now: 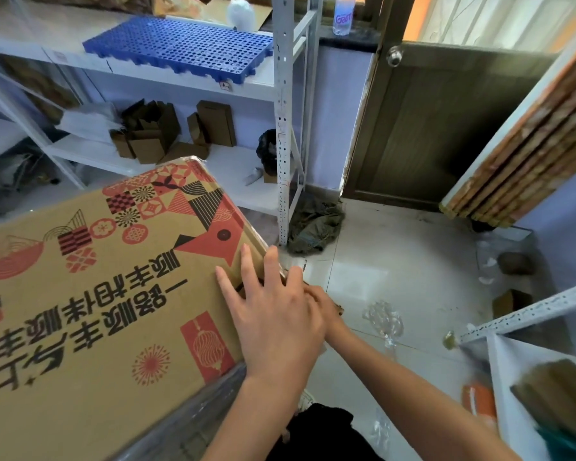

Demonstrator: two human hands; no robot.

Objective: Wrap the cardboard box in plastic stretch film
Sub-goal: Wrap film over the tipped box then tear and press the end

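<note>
Storeroom with tiled floor (pixel 396 271) and white shelving (pixel 281 128). Printed cardboard box (pixel 97 287) fills lower left, film (pixel 193 414) along its near side. Left hand (pixel 273 314) flat, fingers spread on box edge. Right hand (pixel 326 306) mostly hidden behind it; grip unclear.

The cardboard box (pixel 90 294) is large and brown, printed with red-and-black patterns and black characters, its broad face tilted up toward the camera at lower left; clear stretch film (pixel 193 414) lies wrinkled and glossy along its near side.

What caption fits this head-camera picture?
Left hand pressed flat on the printed cardboard box, smoothing stretch film.
</note>
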